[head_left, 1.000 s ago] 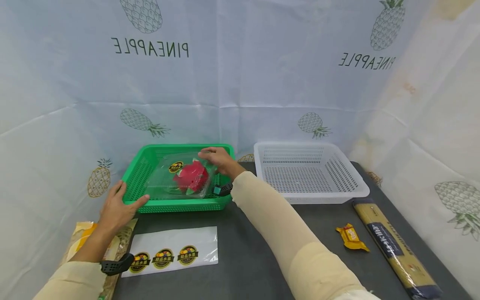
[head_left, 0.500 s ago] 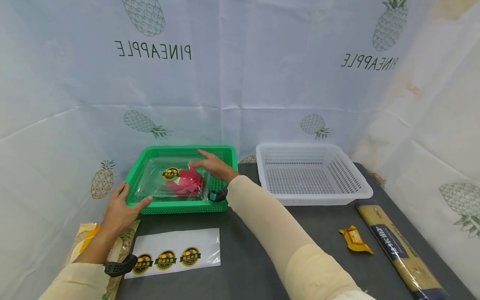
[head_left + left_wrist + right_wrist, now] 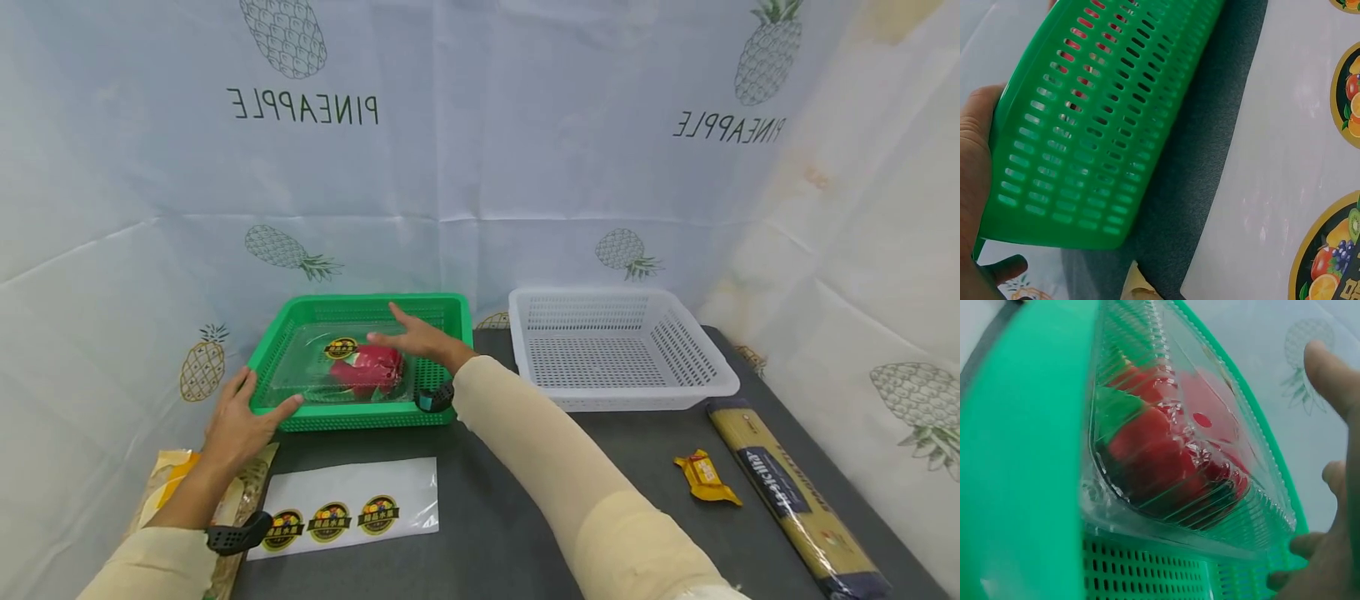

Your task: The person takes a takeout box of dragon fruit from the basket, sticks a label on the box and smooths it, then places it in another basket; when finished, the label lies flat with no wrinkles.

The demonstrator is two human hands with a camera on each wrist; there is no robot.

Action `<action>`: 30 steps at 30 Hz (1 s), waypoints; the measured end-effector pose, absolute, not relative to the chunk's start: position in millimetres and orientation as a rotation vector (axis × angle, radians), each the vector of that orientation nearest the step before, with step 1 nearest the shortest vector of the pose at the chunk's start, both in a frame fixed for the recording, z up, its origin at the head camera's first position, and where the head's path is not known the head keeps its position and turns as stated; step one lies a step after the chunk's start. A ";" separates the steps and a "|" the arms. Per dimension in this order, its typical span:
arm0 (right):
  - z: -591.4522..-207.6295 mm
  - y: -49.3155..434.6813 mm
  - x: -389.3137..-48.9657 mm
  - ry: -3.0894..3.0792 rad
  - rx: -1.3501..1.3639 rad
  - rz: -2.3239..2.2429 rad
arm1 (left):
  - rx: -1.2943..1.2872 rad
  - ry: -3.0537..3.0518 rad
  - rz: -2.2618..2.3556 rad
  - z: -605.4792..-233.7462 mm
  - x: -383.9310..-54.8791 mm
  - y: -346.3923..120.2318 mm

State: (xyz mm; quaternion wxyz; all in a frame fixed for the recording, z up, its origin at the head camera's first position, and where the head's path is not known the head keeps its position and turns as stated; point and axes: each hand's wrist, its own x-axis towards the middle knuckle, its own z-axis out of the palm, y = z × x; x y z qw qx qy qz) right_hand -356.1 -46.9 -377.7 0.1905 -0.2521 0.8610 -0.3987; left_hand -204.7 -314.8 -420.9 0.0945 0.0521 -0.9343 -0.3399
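In the head view, a clear plastic clamshell box (image 3: 300, 354) with a red dragon fruit (image 3: 367, 371) inside lies in the green basket (image 3: 352, 415). A round black-and-gold sticker (image 3: 341, 348) is on its lid. My left hand (image 3: 238, 425) grips the basket's front left corner, thumb along the front rim and fingers at the left side. In the left wrist view the same hand (image 3: 975, 156) wraps the edge. My right hand (image 3: 420, 340) hovers over the box's right end with fingers spread and nothing held. The right wrist view shows its fingers (image 3: 1329, 375) apart from the lid.
To the right stands a white basket (image 3: 622, 392). A yellow-wrapped snack (image 3: 707, 477) and a long pasta packet (image 3: 795, 500) lie before it. A sheet of round stickers (image 3: 345, 500) is in front of the green basket, and a bag (image 3: 240, 500) lies under the left forearm.
The clamshell box has shifted left and settled flatter in the green basket. My right hand has let go of its right edge and opened. The left hand keeps its place.
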 end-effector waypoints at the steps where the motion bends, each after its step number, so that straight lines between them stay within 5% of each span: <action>1: -377.4 -47.0 -355.8 2.468 -0.718 -1.062 | 0.155 -2.772 -1.006 -420.9 -205.0 -314.8; 30: -340.1 13.2 -329.2 3.117 -0.578 -0.324 | 0.081 -2.830 -0.652 -390.4 -225.4 -318.6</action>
